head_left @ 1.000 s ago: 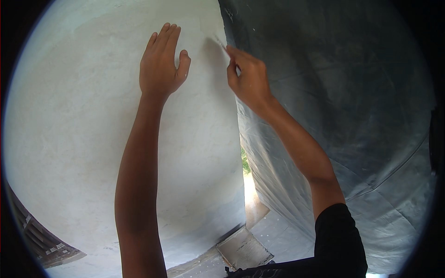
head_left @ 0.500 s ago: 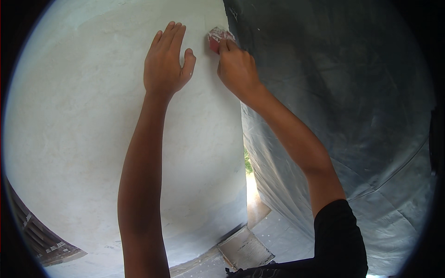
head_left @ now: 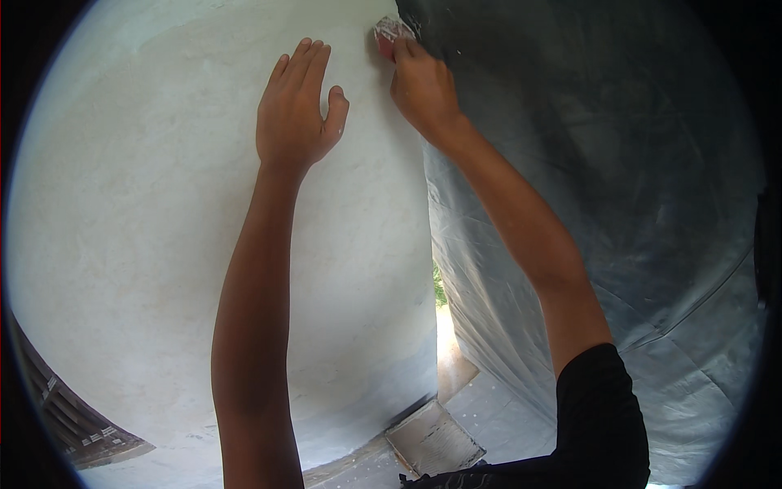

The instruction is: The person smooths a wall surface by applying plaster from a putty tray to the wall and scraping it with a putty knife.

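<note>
A pale, whitish wall (head_left: 163,244) fills the left and middle of the view. Against it, upper middle, my left hand (head_left: 297,114) lies flat with straight fingers and the thumb held apart, nothing in it. At the wall's right edge, near the top, my right hand (head_left: 428,90) grips a small red scraper (head_left: 386,42) whose far part is smeared with white paste. My fingers cover its near end, and the smeared part is against or very close to the wall.
A dark grey plastic sheet (head_left: 652,204) hangs along the wall's right edge, with a bright gap low between them. On the floor below lies a square, whitish-smeared board (head_left: 436,440). Brown slatted woodwork (head_left: 77,420) stands at the lower left.
My right hand has moved up along the wall's edge with the red scraper, slightly to the right. The left hand stays flat in nearly the same place.
</note>
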